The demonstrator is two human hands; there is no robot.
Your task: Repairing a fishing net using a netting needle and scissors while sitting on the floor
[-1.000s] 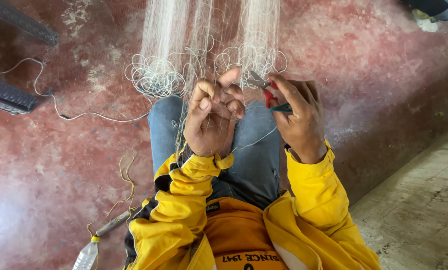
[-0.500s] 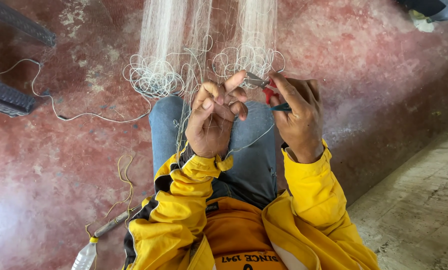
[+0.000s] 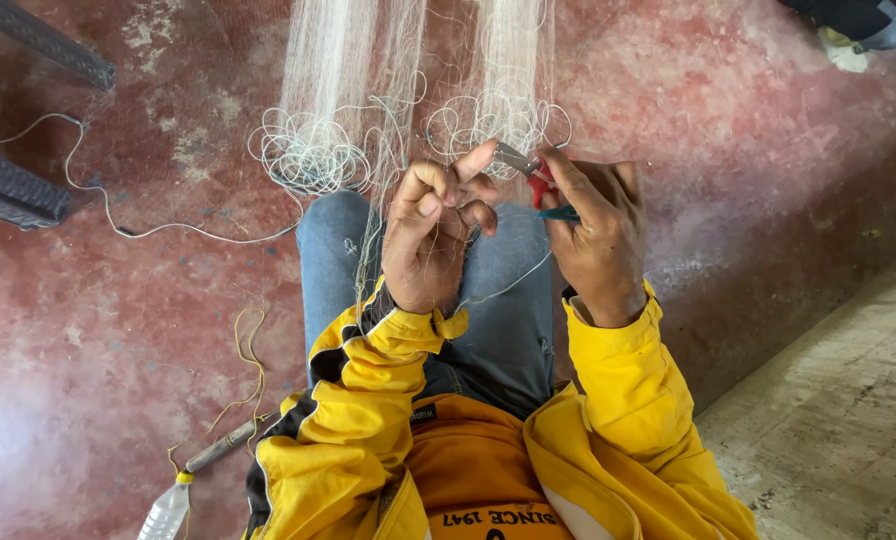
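Seated person, head view looking down over blue-jeaned knees onto a red concrete floor [image 3: 118, 330]. Left hand [image 3: 433, 240] raised above the lap, fingers curled inward and pinching fine strands of the white fishing net [image 3: 348, 100]; grip is closed on the mesh, thumb tip pointing toward the other hand. Right hand [image 3: 598, 235] clenched around small pliers [image 3: 530, 172] with red and teal handles; the metal nose sticks out toward the left and slightly far, its tip just beside the left thumb. Whether the nose is closed on a strand cannot be told. Long axis of the pliers runs roughly left–right, tilted a little away from the body. The net hangs from the far side in two gathered bunches, each ending in a cluster of looped line just beyond the knuckles; the right bunch lies directly far of the pliers' tip, the left bunch far and left of the left hand. The left hand is the one nearer to the mesh. A single line [image 3: 508, 285] runs from between the hands down across the right thigh. Near left: a clear plastic bottle [image 3: 165, 510] and a stick wound with yellow twine [image 3: 230, 440].
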